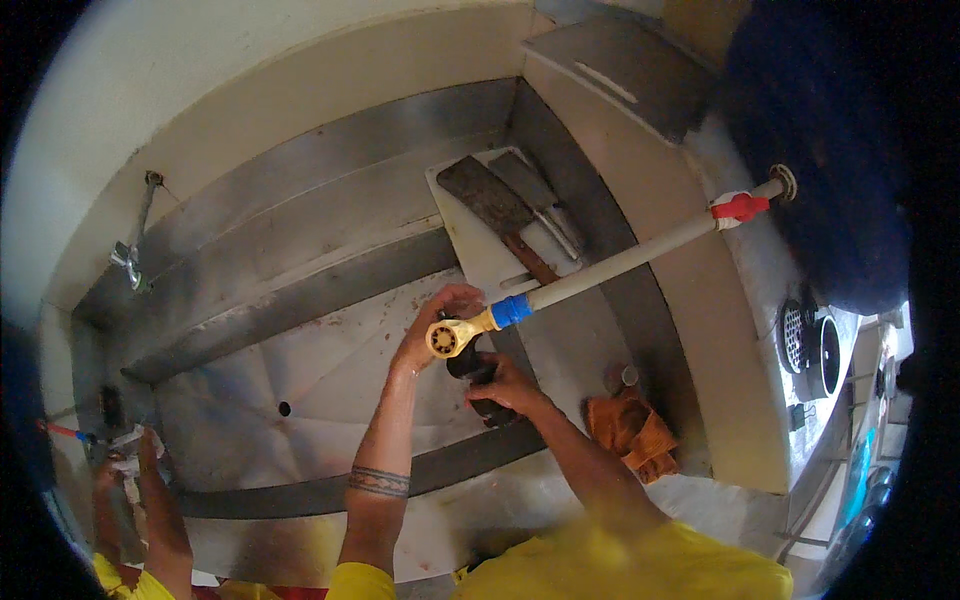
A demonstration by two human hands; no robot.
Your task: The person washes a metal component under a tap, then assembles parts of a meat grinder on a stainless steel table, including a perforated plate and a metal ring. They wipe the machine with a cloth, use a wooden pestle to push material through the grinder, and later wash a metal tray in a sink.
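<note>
Clasped by the right hand [508, 386], a dark object [465, 364] sits just below the tap [455, 336], above the near part of the sink [240, 400]. The left hand [420, 338] curls at its far end, partly behind the tap, so I cannot tell whether it grips too. I judge the handling to be under way: the object is in hand, not set down, and nothing shows how much is finished or left.

Broadest is that long sink, dull grey metal with creased floor panels and brownish specks. Over it, from the right, runs a straight, pale pipe [640, 250]. Towards the far right, a smooth whitish board [478, 250] bears a rectangular cleaver [485, 195], its blade mottled brown, beside a narrower grey blade [530, 180]. Crumpled orange-brown cloth [630, 430] lies near right. Smaller still are the rounded yellow tap, its blue collar [511, 311] and, leftward, a round drain hole [285, 409].
</note>
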